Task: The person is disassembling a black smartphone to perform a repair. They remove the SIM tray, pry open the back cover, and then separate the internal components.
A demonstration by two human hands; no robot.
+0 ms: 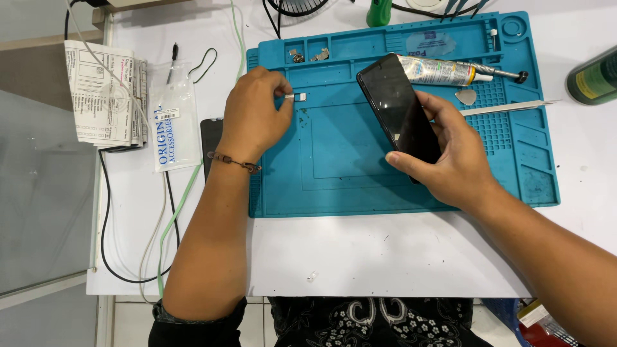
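Observation:
My right hand [450,151] grips a black smartphone [397,103], screen up and tilted, above the blue silicone work mat [334,167]. At the mat's left part my left hand [254,115] pinches a small silver metal piece [297,97] between thumb and fingertips. A thin cord bracelet sits on my left wrist. A silver glue tube [437,69] with a black nozzle lies on the mat just behind the phone.
A white pick [466,97] and thin metal spudger [508,107] lie right of the phone. Small metal parts [308,56] sit in the mat's top trays. A clear accessory bag [173,122], folded papers [106,93], cables, a dark device [209,138] and a green bottle [594,77] surround the mat.

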